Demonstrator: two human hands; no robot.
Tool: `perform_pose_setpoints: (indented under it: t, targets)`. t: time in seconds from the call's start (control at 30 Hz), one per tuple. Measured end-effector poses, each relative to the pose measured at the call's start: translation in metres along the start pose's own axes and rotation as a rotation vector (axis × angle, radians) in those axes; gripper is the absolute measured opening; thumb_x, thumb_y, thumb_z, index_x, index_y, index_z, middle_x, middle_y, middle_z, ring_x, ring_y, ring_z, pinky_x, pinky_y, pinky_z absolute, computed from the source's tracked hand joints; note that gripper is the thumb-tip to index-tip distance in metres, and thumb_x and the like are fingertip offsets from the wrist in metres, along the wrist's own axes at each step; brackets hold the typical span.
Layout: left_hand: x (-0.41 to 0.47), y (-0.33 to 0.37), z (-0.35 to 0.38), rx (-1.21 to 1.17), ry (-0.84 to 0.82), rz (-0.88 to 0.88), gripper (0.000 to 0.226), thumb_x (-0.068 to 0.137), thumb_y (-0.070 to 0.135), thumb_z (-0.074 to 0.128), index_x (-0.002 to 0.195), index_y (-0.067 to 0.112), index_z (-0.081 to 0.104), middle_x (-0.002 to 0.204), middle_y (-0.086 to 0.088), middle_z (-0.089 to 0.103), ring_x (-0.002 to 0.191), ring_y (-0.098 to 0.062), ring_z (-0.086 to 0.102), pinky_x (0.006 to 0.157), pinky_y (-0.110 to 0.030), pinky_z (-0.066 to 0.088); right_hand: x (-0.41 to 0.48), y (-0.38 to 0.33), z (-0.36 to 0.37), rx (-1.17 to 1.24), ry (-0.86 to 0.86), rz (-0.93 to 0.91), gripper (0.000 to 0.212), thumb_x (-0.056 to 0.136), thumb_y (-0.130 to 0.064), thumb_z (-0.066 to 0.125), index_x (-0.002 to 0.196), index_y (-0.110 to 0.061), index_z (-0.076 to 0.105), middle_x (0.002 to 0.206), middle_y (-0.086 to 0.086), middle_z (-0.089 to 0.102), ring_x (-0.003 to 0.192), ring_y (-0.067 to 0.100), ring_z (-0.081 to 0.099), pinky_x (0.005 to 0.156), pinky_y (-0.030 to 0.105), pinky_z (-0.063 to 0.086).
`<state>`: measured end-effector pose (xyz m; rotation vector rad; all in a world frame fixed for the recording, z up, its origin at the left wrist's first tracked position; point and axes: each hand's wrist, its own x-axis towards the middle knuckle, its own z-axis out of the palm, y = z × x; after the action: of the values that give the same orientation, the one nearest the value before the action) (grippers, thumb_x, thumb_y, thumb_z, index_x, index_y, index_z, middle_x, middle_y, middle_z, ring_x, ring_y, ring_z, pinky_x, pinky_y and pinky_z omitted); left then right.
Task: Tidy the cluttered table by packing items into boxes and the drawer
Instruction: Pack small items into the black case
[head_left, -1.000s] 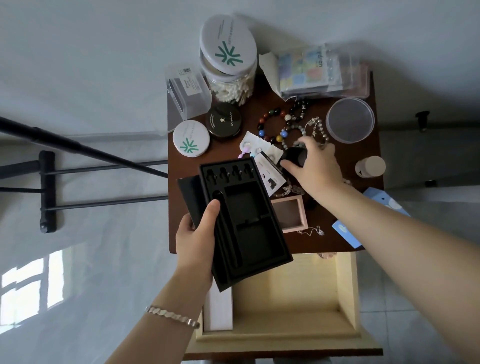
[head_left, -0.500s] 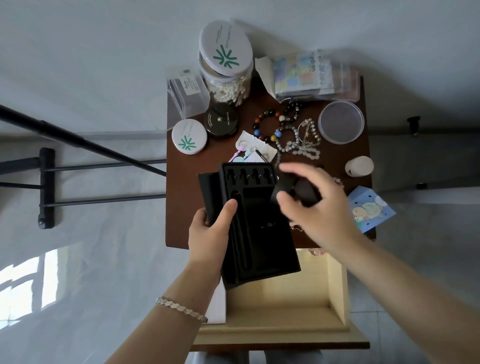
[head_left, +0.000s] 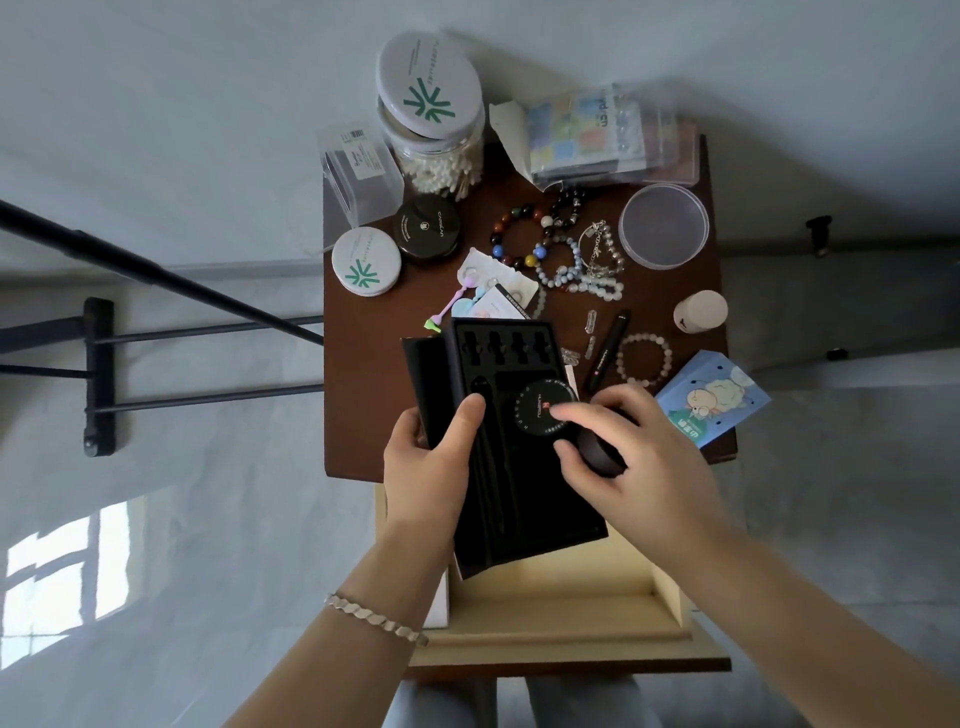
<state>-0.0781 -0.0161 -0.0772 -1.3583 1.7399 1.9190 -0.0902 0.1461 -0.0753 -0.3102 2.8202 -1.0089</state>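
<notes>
The black tray (head_left: 524, 499), with foam slots cut inside, is being held in the air over the front edge of the table (head_left: 358, 415) and over the open drawer (head_left: 561, 603). It is lying tilted, with its far end above the table top. The left hand (head_left: 426, 467) is gripping the tray by its left side: the thumb is pressing on top and the other fingers are going under it, together with a black cover (head_left: 418, 369) that is sticking out on the left.

A round black disc (head_left: 535, 410) with pale lettering is sitting in the tray. The right hand (head_left: 644, 467) is curled above it. Its first finger is lying across the disc, and the thumb and the other fingers are holding a dark round piece (head_left: 602, 452) just at the right edge of the tray. I cannot tell if this piece and the disc are one thing.

Just behind the right hand a black pen (head_left: 608, 353) and a pale bead bracelet (head_left: 644, 358) are lying on the table, and a blue card box (head_left: 711, 400) is hanging a little over the right edge. Further back more bracelets (head_left: 519, 234) are lying near a clear round lid (head_left: 665, 226). At the far left a cotton swab jar (head_left: 431, 150) is standing. A white box (head_left: 437, 597) is lying in the left side of the drawer.
</notes>
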Motion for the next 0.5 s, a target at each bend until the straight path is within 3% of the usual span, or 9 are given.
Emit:
perform_pose_setpoints:
  t: [0.13, 0.3, 0.43, 0.5]
  targets:
    - [-0.005, -0.001, 0.001, -0.022, -0.041, 0.018, 0.014, 0.082, 0.029, 0.067, 0.088, 0.016, 0.063, 0.083, 0.000, 0.069, 0.079, -0.016, 0.068, 0.067, -0.027, 0.053, -0.004, -0.003, -0.001, -0.026, -0.045, -0.021, 0.027, 0.080, -0.030, 0.057, 0.102, -0.020, 0.069, 0.097, -0.008, 0.063, 0.082, 0.009, 0.062, 0.064, 0.015, 0.046]
    - [-0.004, 0.000, -0.004, -0.008, -0.078, 0.075, 0.006, 0.083, 0.024, 0.066, 0.087, 0.020, 0.064, 0.086, 0.000, 0.069, 0.083, -0.016, 0.069, 0.071, -0.029, 0.054, 0.003, -0.003, -0.006, -0.007, -0.181, -0.027, 0.035, 0.076, -0.030, 0.060, 0.110, -0.024, 0.066, 0.112, -0.012, 0.060, 0.089, 0.009, 0.062, 0.064, 0.016, 0.046]
    - [-0.002, -0.002, -0.009, 0.032, -0.093, 0.099, 0.010, 0.084, 0.024, 0.066, 0.087, 0.015, 0.062, 0.087, -0.007, 0.066, 0.084, -0.021, 0.067, 0.079, -0.038, 0.056, 0.000, -0.005, -0.013, -0.028, -0.290, -0.072, 0.047, 0.075, -0.031, 0.056, 0.121, -0.024, 0.058, 0.122, -0.009, 0.049, 0.090, 0.007, 0.060, 0.065, 0.018, 0.051]
    - [-0.001, -0.005, -0.011, 0.046, -0.073, 0.090, 0.017, 0.083, 0.026, 0.066, 0.087, 0.011, 0.059, 0.088, -0.011, 0.062, 0.085, -0.025, 0.064, 0.084, -0.043, 0.055, -0.006, -0.009, -0.017, 0.133, -0.300, 0.026, 0.049, 0.071, -0.027, 0.057, 0.119, -0.026, 0.052, 0.116, -0.008, 0.040, 0.086, 0.005, 0.054, 0.065, 0.014, 0.049]
